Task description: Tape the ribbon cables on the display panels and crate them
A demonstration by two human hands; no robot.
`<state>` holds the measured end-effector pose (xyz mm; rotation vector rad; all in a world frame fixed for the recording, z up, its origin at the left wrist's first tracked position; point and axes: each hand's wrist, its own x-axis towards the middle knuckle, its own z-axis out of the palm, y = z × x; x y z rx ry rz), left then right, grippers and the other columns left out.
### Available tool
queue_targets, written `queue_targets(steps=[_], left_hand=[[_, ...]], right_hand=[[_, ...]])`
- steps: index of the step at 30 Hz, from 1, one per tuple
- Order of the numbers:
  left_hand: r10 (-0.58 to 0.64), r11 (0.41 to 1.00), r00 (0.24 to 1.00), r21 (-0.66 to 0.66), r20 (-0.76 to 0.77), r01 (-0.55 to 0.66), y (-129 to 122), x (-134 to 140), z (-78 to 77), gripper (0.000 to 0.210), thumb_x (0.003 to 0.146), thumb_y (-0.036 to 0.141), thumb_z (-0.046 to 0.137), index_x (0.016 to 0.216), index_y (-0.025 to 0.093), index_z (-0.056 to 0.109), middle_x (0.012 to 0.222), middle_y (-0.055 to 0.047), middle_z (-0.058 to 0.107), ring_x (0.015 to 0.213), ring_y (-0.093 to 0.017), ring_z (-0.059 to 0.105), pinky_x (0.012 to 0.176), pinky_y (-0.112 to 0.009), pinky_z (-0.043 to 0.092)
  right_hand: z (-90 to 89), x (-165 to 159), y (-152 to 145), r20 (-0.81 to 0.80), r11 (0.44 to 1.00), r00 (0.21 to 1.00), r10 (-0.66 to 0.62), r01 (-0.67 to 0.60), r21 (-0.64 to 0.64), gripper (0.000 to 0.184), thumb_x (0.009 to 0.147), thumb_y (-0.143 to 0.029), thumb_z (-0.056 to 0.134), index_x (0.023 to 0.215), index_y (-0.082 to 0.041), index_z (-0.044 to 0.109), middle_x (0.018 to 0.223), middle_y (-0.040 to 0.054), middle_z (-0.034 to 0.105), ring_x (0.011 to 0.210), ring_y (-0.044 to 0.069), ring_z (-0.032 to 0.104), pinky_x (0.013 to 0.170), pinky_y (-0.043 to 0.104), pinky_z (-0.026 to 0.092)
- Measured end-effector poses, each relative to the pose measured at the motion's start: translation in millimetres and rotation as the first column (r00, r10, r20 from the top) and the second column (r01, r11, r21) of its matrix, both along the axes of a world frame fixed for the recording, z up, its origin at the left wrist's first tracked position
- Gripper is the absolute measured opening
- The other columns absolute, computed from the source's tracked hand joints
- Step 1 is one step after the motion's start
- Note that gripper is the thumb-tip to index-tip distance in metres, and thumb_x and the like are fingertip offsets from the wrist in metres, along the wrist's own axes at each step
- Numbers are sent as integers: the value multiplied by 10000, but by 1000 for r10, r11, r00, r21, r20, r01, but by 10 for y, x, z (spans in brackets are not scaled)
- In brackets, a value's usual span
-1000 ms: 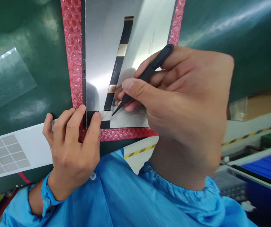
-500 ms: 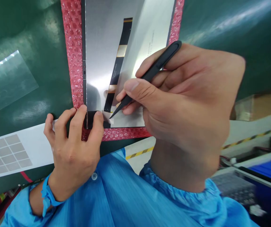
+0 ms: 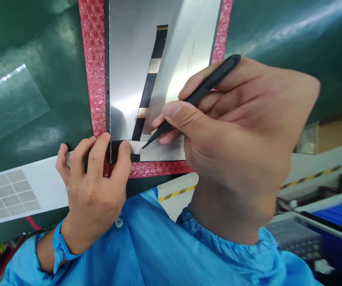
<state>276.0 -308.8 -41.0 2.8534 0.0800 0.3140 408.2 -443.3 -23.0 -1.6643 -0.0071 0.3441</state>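
A metal-backed display panel point(image 3: 129, 47) lies on pink bubble wrap point(image 3: 92, 71). A dark flex cable point(image 3: 148, 87) with gold bands runs along it down to a black strip point(image 3: 116, 147) at the near edge. My left hand point(image 3: 95, 178) is open, fingers spread, with its fingertips at the panel's near left corner and the thumb on the strip. Closed in my right hand point(image 3: 233, 131) are black tweezers point(image 3: 195, 93). Their tip meets a pale strip of film or tape point(image 3: 135, 147) beside my left thumb; I cannot tell whether they pinch it.
On the green mat point(image 3: 39, 24) at left lies a clear plastic bag point(image 3: 16, 95). A white sheet with grey squares point(image 3: 50, 178) extends under my left hand. A brown box point(image 3: 338, 135) and a blue bin point(image 3: 341, 222) stand at right, beyond yellow-black floor tape point(image 3: 178, 193).
My right hand and the tweezers have shifted a little to the right. More of the pale strip now shows, stretching rightward from my left thumb. The left hand has stayed in place.
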Motion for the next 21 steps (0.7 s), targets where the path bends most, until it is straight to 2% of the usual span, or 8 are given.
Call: queue_targets(steps=[5,14,21], left_hand=[[1,1000,1000,1,-5,-1,1,-2,6,377,936,115,718,1294,233,720,1388,-167,694,1292,-372,621,1185,-692,391],[-4,1000,999,-11,-35,4,7,-6,18,400,940,110,705,1314,250,726,1415,-180,686,1310,-385,612,1181,-725,381],[6,1000,1000,-15,-27,-6,-9,-1,14,378,952,115,698,1311,227,730,1400,-189,692,1313,-382,613,1196,-725,369]], right_hand=[[-1,-17,-5,16,996,1000,-16,18,-85,262,822,-469,936,793,-329,716,809,17,767,675,269,742,511,426,622],[-116,-30,17,10,995,996,-84,85,-58,224,876,-305,873,809,-278,662,715,-28,732,604,198,716,465,322,597],[-140,-34,20,5,994,996,-86,87,-63,214,877,-210,844,823,-265,644,718,-39,730,678,197,767,477,266,597]])
